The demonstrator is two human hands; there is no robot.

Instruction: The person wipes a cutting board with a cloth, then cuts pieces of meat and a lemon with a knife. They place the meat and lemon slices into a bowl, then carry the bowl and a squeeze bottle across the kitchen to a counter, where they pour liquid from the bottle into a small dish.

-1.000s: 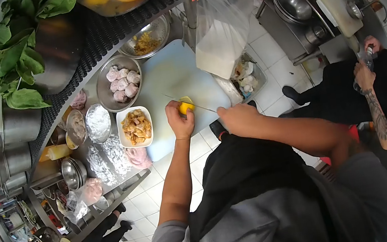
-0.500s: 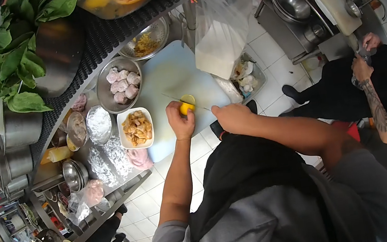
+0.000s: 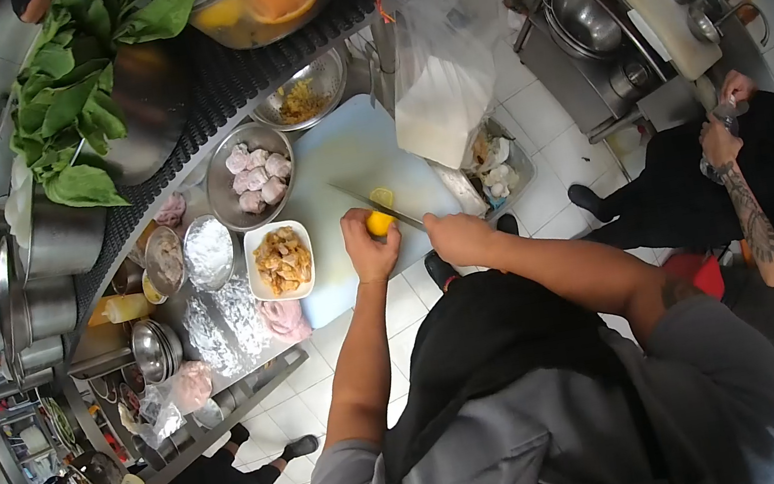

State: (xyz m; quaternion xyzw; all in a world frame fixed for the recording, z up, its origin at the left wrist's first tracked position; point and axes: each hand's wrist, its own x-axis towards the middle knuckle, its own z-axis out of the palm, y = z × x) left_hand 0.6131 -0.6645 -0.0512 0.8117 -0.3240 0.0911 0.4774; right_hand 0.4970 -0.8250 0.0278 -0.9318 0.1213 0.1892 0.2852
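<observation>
My left hand [image 3: 372,246] is closed around a yellow lemon [image 3: 381,224], pinning it to the pale cutting board [image 3: 333,286]. A knife [image 3: 355,194] is gripped in my right hand [image 3: 463,238]; its blade slants across the board against the lemon's cut side. Just beyond the blade, a round lemon piece [image 3: 382,196] shows its cut face. Left of the board stands a square white bowl [image 3: 256,288] of chopped, sauce-coated pieces. Behind that, a metal bowl [image 3: 218,200] contains several pale pink, floured balls.
A perforated bowl [image 3: 338,87] with yellow bits stands at the board's far end. Foil-covered dishes [image 3: 210,253] and raw meat [image 3: 286,321] lie to the left. Above runs a black-matted shelf [image 3: 263,67] with leafy greens [image 3: 74,119]. A co-worker [image 3: 748,154] stands at right.
The knife has turned so more of its blade side shows, now between the held lemon and the cut piece. My left hand still holds the lemon. The whole view has shifted slightly.
</observation>
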